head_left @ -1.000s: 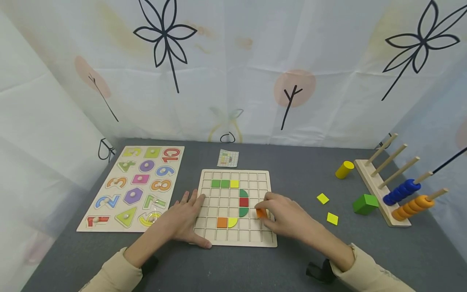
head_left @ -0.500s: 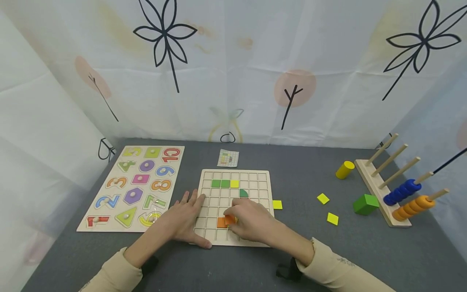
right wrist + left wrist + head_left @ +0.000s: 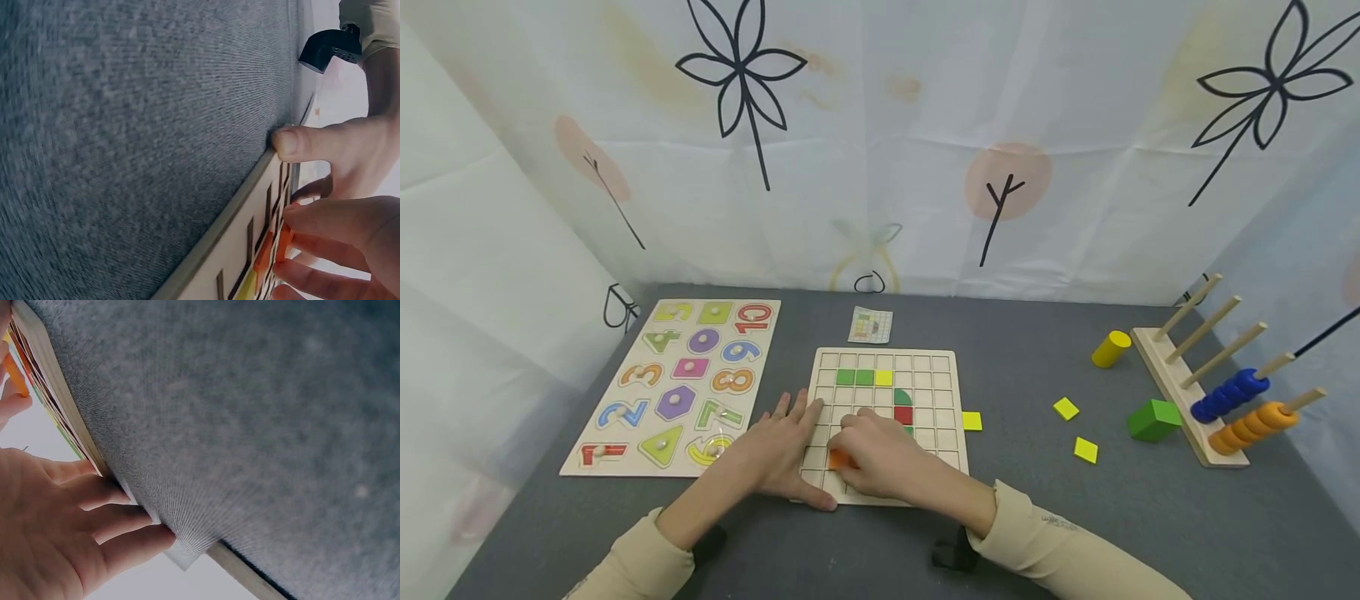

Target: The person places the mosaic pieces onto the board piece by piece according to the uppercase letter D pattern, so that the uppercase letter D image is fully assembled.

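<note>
While pinched: orange tile (image 3: 839,459) between fingers (image 3: 325,220)

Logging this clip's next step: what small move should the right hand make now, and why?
Probably lower the orange tile flat into a cell: the right hand pinches it on edge over the grid board, which the left hand steadies.

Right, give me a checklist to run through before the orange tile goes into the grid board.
1. Left hand steadies the grid board, fingers flat on its left edge: ok.
2. Right hand pinches the orange tile: ok.
3. Tile sits level over a cell: not ok; the right wrist view shows it tilted above the board.
4. Cell beneath is free: cannot tell, the hand hides it.
5. Pattern card readable behind the board: cannot tell, too small.
</note>
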`<state>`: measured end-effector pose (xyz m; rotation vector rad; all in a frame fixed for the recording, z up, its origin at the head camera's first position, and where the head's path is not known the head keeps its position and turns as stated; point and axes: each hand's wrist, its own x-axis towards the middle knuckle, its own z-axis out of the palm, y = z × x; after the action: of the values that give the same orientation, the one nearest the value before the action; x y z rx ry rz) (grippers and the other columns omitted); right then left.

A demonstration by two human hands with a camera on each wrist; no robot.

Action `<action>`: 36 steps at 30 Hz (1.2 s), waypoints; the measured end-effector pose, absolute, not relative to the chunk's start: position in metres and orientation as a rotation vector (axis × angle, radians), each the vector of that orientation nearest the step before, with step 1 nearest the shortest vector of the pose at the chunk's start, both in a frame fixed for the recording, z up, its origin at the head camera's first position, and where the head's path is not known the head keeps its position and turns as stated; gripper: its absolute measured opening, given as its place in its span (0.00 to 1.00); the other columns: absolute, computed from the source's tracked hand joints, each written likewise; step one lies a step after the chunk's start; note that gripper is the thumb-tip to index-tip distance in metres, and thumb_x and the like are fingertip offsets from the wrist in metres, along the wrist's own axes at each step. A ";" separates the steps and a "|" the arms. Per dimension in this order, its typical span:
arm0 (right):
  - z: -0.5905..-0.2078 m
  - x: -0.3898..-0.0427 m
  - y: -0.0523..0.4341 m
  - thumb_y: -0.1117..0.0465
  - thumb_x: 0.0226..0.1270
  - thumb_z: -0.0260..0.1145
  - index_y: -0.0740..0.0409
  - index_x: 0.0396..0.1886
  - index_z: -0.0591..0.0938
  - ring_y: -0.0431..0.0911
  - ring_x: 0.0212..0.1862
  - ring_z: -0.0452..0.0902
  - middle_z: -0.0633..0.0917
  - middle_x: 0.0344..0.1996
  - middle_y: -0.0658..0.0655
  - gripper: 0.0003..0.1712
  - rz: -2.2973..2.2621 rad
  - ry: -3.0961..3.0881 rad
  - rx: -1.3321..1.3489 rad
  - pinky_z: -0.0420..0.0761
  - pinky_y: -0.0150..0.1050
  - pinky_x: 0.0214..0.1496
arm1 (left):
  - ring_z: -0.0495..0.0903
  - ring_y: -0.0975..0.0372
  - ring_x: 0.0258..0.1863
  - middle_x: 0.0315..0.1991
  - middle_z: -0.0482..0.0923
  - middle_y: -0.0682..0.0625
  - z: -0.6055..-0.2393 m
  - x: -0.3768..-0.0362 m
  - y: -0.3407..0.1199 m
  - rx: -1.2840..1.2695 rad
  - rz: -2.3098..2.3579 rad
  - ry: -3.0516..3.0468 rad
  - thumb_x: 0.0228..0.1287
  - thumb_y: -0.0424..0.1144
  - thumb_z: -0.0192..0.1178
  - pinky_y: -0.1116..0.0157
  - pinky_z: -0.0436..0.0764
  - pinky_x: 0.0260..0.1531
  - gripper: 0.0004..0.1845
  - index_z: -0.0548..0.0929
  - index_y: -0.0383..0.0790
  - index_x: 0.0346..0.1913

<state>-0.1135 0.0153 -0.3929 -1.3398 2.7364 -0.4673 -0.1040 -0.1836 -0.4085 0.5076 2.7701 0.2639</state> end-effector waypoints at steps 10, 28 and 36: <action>-0.399 -0.117 0.009 0.62 0.61 0.73 0.49 0.34 0.91 0.38 0.29 0.66 0.81 0.25 0.47 0.03 -0.467 2.752 -1.311 0.63 0.26 0.26 | 0.58 0.27 0.75 0.77 0.56 0.23 -0.407 -0.103 -0.183 0.506 0.281 2.772 0.34 0.79 0.73 0.31 0.70 0.65 0.76 0.57 0.28 0.78; -0.400 -0.117 0.009 0.64 0.64 0.71 0.50 0.34 0.91 0.38 0.29 0.68 0.82 0.27 0.47 0.05 -0.487 2.726 -1.306 0.65 0.25 0.26 | 0.58 0.27 0.75 0.76 0.56 0.23 -0.408 -0.103 -0.184 0.515 0.257 2.775 0.33 0.80 0.72 0.31 0.71 0.64 0.76 0.57 0.28 0.77; -0.399 -0.117 0.009 0.63 0.64 0.71 0.50 0.34 0.91 0.38 0.29 0.68 0.82 0.27 0.47 0.05 -0.473 2.742 -1.318 0.64 0.26 0.26 | 0.59 0.26 0.74 0.76 0.56 0.23 -0.407 -0.103 -0.183 0.521 0.264 2.776 0.34 0.80 0.72 0.31 0.71 0.63 0.76 0.57 0.28 0.77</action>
<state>-0.1168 0.0094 -0.3987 -1.3177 2.7417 -0.4734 -0.1030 -0.1834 -0.4068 0.5205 2.7762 0.2640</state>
